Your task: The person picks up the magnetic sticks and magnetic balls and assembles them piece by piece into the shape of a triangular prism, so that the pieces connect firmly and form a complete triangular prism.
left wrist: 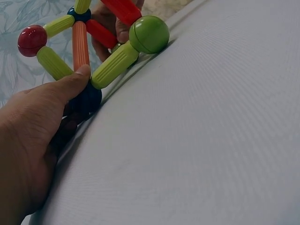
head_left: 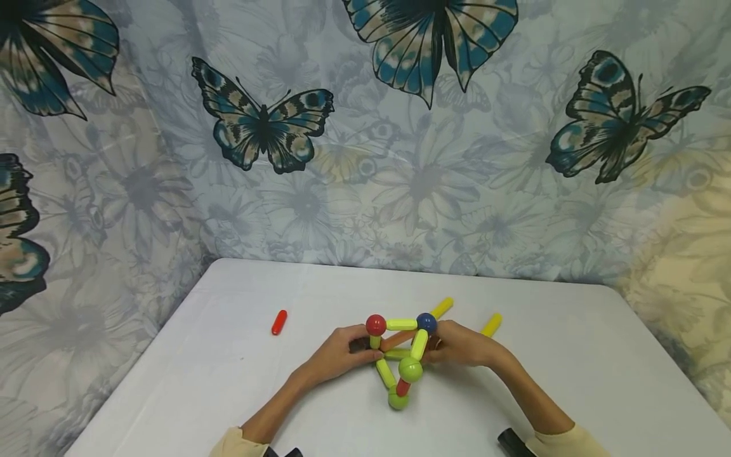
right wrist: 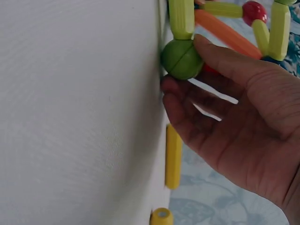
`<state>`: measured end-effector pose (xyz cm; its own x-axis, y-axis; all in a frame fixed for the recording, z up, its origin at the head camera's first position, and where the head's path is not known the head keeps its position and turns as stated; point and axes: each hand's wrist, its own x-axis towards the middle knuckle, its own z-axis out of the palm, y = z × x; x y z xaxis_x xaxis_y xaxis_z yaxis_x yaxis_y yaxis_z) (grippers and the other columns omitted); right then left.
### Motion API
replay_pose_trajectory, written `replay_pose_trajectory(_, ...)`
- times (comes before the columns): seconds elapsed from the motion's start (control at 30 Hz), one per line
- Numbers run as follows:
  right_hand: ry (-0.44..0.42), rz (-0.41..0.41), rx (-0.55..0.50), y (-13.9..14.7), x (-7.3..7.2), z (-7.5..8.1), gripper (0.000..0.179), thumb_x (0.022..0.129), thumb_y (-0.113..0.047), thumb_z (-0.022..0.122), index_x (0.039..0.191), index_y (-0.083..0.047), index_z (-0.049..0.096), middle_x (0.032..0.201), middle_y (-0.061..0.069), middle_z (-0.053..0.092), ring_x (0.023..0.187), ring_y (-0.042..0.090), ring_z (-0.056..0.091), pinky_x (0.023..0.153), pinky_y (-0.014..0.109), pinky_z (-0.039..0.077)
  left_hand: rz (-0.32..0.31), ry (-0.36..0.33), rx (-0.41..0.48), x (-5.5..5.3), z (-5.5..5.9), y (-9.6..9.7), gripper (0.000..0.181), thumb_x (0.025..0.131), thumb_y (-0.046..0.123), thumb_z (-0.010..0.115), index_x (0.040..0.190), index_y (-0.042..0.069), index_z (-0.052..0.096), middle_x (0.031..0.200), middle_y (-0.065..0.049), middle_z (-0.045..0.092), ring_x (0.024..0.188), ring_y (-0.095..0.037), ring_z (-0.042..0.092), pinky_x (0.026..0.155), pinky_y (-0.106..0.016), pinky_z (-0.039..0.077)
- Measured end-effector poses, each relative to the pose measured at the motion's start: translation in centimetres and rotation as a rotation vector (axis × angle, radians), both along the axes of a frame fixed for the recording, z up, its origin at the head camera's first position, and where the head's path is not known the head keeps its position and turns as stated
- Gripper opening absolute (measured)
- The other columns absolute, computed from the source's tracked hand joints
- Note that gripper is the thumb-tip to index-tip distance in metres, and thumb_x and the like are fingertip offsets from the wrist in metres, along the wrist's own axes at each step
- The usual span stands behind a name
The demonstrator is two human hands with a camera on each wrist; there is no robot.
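Observation:
A frame of coloured rods and balls stands on the table between both hands. Its top has a red ball (head_left: 375, 325), a blue ball (head_left: 426, 322) and a green ball (head_left: 410, 369), joined by lime rods; another green ball (head_left: 398, 398) sits low at the front. An orange rod (left wrist: 80, 44) runs slantwise through it. My left hand (head_left: 337, 352) grips a dark blue ball (left wrist: 89, 99) at the lower left corner, thumb on top. On the other side my right hand (head_left: 464, 343) holds a green ball (right wrist: 182, 59) at the lower right corner between thumb and fingers.
A loose red rod (head_left: 279, 322) lies on the white table (head_left: 240, 285) to the left. Two yellow rods, one farther back (head_left: 443, 308) and one beyond the right hand (head_left: 492, 324), lie on the right. Butterfly-patterned cloth (head_left: 388, 190) hangs behind the table.

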<state>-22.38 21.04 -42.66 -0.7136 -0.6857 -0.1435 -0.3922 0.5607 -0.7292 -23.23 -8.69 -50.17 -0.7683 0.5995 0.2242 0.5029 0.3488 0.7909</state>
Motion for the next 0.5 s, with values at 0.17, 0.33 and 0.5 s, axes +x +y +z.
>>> replay_pose_trajectory(0.17, -0.004, 0.045, -0.040, 0.0, 0.1, -0.3, 0.037, 0.098, -0.019, 0.073, 0.135, -0.016, 0.068, 0.126, 0.003, 0.075, 0.097, 0.009, 0.065, 0.086, 0.023, 0.055, -0.063, -0.033, -0.036, -0.3, 0.8, -0.3, 0.039, 0.095, 0.036, 0.077, 0.131, 0.023, 0.067, 0.114, 0.009, 0.071, 0.106, -0.005, 0.062, 0.101, -0.025, 0.052)
replay_pose_trajectory(0.33, 0.001, 0.093, -0.076, -0.2, 0.2, -0.3, 0.045, 0.100, -0.021, 0.071, 0.144, -0.022, 0.063, 0.142, 0.001, 0.068, 0.102, 0.007, 0.062, 0.090, 0.026, 0.053, 0.074, 0.045, -0.159, -1.0, 4.4, -2.9, 0.039, 0.095, 0.033, 0.078, 0.129, 0.017, 0.070, 0.118, 0.000, 0.074, 0.107, -0.015, 0.068, 0.098, -0.036, 0.056)
replay_pose_trajectory(0.5, 0.009, 0.065, -0.054, -0.3, 0.3, -0.1, 0.044, 0.099, -0.020, 0.072, 0.142, -0.023, 0.065, 0.136, 0.000, 0.071, 0.098, 0.007, 0.061, 0.088, 0.025, 0.053, 0.511, 0.307, -0.490, -1.6, 7.3, -7.9, 0.038, 0.094, 0.030, 0.078, 0.120, 0.004, 0.072, 0.106, -0.016, 0.073, 0.094, -0.031, 0.071, 0.081, -0.049, 0.058)
